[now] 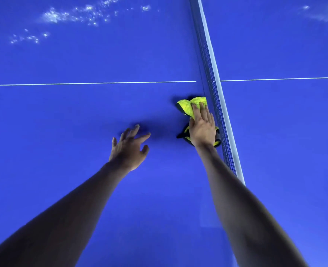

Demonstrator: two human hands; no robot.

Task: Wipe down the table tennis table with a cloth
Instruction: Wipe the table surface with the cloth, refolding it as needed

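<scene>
The fingers (203, 112) of the right hand (201, 128) lay straight and close together, flat on top of a yellow-green cloth (186, 106), and they pressed it down on the blue table tennis table (82, 112). The cloth was crumpled, with a dark edge, and it showed both beyond the fingertips and under the wrist. It was just beside the net (215, 97), on the left side of it, a little nearer than the white centre line (82, 83) that crosses the table.

The left hand (128, 147) held nothing. Its fingers were spread wide and a little bent, the tips low over the blue surface (whether they touched it, I could not tell). It stayed apart from the cloth, to the left of it.

Both bare forearms reached far out from the near edge. The net with its white top band ran from near right to far, and at the far left some pale shiny spots (72, 16) lay on the table.
</scene>
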